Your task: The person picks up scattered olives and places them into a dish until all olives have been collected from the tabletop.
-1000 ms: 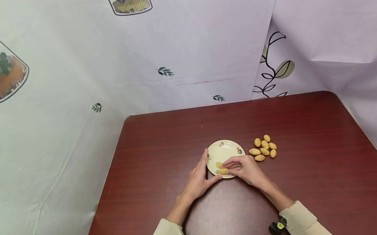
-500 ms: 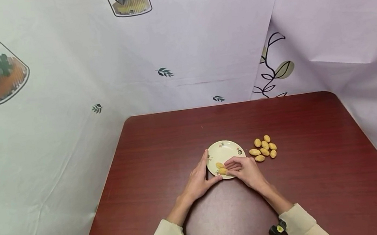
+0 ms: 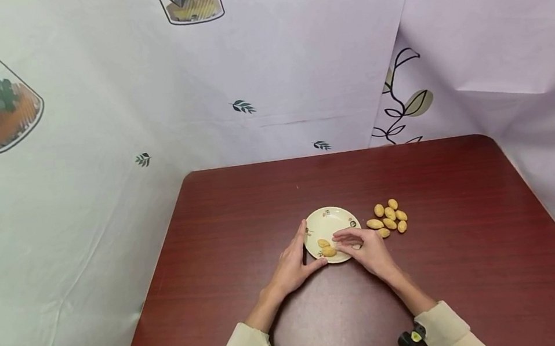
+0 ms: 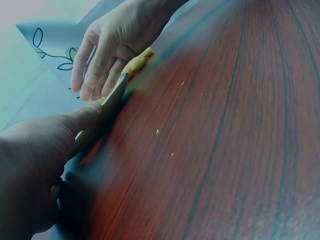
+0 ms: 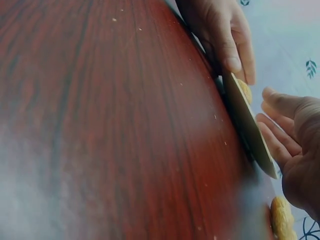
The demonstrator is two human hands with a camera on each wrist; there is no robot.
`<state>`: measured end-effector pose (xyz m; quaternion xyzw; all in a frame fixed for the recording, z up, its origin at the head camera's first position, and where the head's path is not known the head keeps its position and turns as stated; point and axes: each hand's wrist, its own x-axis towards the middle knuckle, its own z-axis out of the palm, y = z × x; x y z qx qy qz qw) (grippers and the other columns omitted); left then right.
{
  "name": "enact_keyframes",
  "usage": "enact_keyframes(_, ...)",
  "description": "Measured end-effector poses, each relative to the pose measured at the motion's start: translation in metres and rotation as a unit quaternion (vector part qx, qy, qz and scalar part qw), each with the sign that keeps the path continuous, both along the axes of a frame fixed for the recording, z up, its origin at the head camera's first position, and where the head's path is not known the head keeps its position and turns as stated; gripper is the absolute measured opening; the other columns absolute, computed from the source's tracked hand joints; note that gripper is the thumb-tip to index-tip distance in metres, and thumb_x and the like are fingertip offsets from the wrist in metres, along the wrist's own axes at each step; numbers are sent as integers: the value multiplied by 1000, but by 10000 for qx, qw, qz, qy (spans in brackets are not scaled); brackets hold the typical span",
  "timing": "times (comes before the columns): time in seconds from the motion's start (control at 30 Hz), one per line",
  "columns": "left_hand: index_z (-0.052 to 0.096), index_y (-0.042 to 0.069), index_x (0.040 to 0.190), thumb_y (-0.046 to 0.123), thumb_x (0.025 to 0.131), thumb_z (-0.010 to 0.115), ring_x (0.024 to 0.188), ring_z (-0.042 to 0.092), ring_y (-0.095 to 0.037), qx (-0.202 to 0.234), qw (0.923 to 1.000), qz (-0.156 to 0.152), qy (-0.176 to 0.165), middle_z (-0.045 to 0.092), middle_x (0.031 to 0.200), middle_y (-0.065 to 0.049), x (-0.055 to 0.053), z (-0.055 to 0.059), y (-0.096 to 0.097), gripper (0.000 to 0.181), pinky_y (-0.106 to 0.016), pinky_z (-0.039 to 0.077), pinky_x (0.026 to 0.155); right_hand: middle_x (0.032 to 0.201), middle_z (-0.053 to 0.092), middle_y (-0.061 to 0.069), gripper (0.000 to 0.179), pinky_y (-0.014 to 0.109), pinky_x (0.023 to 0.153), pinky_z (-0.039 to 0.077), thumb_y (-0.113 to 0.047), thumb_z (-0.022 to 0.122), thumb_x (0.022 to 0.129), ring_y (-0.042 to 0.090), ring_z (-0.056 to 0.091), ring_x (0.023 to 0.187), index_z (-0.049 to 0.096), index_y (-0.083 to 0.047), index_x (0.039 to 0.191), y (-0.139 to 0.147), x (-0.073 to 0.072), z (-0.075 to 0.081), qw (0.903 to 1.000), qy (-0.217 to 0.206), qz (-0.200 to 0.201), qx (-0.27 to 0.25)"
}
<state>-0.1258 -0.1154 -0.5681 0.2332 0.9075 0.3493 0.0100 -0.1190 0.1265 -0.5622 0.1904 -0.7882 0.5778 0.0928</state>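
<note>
A small cream plate (image 3: 327, 222) with little printed motifs carries two yellow, oval, rough-skinned pieces, probably unshelled peanuts; one peanut (image 3: 329, 251) lies near the front rim, the other peanut (image 3: 323, 243) just behind it. The left hand (image 3: 289, 265) rests against the plate's left and front rim, fingers straight along the side and thumb spread along the front. Over the plate's right part hovers the right hand (image 3: 369, 248), its thumb and fingers parted with nothing between them. In the right wrist view a peanut (image 5: 245, 91) shows beyond the rim, apart from the right hand (image 5: 295, 135).
Right of the plate, several more peanuts (image 3: 390, 216) lie in a loose cluster on the dark red wooden table (image 3: 239, 201). Pale printed cloth (image 3: 267, 51) hangs behind and beside the table. Tiny crumbs dot the tabletop.
The right hand has let go of the front peanut on the plate, drawn back slightly to the right and parted its fingertips. The left hand and plate have stayed put.
</note>
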Motion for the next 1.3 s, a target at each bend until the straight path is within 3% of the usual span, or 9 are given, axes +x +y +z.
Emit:
enact_keyframes(0.2,15,4,170,42,94,83,155,35,-29,-15,10000,12,-75,28,172,-17,0,0,0,109,-52,37,121,102,82,2,26,27,76,58,-3,89,84,23,77,92,83,-8,109,12,1,3,9986,224,-323,341)
enact_keyframes(0.4,15,4,170,42,95,82,156,34,-29,-19,9999,26,-111,27,173,-17,0,1,0,108,-52,36,121,101,81,6,27,32,72,55,-5,91,84,27,71,85,83,-9,109,26,0,5,9956,361,-668,541)
enact_keyframes(0.63,15,5,171,43,95,82,157,31,-26,-2,9998,65,-180,26,173,-14,-2,1,0,108,-52,35,122,114,79,12,38,41,84,62,1,90,82,35,75,104,80,-3,118,45,0,8,9965,153,-749,340)
enact_keyframes(0.87,15,6,171,42,94,83,157,31,-26,-22,9999,47,-146,26,173,-15,-1,0,0,108,-51,35,122,112,79,11,44,24,74,58,0,92,80,20,72,96,80,-7,122,67,0,9,9926,302,-1118,370)
enact_keyframes(1.07,14,6,171,42,94,83,157,31,-26,-5,9998,49,-177,25,174,-14,-1,1,0,109,-51,34,122,122,77,15,50,13,91,50,4,92,79,12,71,113,77,-3,126,87,0,8,9870,276,-1501,511)
enact_keyframes(1.3,15,6,171,43,94,82,157,32,-27,20,9998,55,-191,27,173,-14,0,1,0,109,-53,35,121,120,77,19,47,11,90,47,3,89,83,14,72,110,77,-3,128,107,-1,5,9769,113,-2053,586)
